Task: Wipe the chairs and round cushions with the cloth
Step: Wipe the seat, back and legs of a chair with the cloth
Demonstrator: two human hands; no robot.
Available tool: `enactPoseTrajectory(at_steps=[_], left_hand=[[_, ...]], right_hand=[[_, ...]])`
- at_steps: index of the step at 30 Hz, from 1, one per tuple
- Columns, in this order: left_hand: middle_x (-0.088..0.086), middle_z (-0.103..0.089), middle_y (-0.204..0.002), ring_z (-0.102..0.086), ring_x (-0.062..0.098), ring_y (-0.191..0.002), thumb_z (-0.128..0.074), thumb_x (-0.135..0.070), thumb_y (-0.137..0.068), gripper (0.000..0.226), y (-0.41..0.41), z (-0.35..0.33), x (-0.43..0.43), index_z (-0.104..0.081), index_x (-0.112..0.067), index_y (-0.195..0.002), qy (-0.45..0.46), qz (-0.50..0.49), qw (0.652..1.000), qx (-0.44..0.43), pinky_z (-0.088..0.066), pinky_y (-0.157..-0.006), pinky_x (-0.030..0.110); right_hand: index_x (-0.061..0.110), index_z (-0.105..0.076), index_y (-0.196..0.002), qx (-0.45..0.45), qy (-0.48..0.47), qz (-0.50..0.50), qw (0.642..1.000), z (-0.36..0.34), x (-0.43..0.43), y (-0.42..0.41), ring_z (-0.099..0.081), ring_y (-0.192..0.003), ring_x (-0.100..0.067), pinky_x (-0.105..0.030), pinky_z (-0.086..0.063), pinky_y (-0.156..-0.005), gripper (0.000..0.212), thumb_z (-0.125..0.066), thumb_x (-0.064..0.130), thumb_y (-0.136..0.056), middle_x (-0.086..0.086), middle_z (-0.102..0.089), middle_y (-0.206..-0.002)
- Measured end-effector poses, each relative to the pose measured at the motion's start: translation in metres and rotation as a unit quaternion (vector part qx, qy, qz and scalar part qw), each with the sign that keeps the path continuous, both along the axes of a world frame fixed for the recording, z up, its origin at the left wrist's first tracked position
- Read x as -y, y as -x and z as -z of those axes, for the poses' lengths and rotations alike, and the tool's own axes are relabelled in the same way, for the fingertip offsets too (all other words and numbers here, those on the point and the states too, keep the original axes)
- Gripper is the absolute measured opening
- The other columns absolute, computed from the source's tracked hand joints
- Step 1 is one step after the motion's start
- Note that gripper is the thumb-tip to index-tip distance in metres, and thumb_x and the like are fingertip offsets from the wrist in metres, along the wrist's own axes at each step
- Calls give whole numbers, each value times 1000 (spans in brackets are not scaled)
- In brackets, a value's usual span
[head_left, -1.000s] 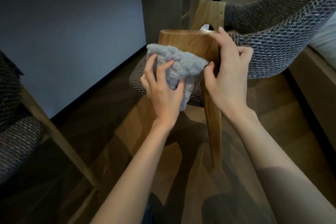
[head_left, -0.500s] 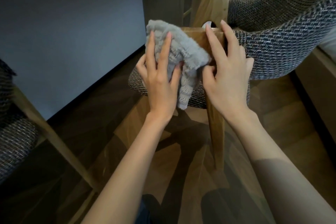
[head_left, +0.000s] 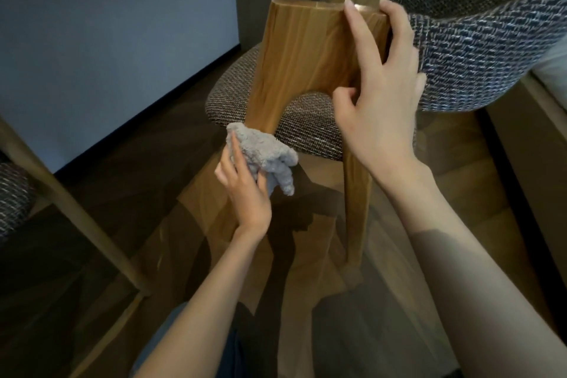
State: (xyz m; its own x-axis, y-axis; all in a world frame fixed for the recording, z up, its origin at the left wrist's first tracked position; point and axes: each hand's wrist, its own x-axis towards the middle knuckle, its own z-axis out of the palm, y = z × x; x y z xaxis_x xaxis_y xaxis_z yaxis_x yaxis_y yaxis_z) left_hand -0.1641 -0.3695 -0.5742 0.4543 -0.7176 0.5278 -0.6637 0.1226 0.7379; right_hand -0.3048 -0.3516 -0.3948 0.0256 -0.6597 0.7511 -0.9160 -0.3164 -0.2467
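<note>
Head view, looking down. A wood floor carries the chair at centre, whose broad wooden upright divides into two legs. Its woven backrest curves away at far right, and the round seat cushion shows between the legs. A second chair enters at the left edge. The right hand grips the upright's top right corner, with the forefinger laid flat up the wood and the other fingers wrapped round the edge. The left hand, lower and nearer, closes its fingers round the bunched grey cloth and presses it against the left leg just below the cushion rim. Handling, as judged: the cloth is soft, light and limp, so it is best kept wadded in the palm, with a loose tail free to follow the leg's curve. The chair is rigid and its smooth wood probably slick; the top of the upright offers the steadiest hold while the leg is wiped.
</note>
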Motion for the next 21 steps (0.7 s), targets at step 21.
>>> enactPoseTrajectory(at_steps=[21], left_hand=[[17, -27, -148, -28, 31, -137, -52, -7, -94, 57, -35, 56, -9, -27, -2, -146, -275, 30, 957, -83, -24, -113, 37]], right_hand=[[30, -27, -150, 24, -2, -50, 998, 1, 3, 3, -24, -134, -11, -31, -22, -89, 86, -57, 8, -72, -7, -16, -156]])
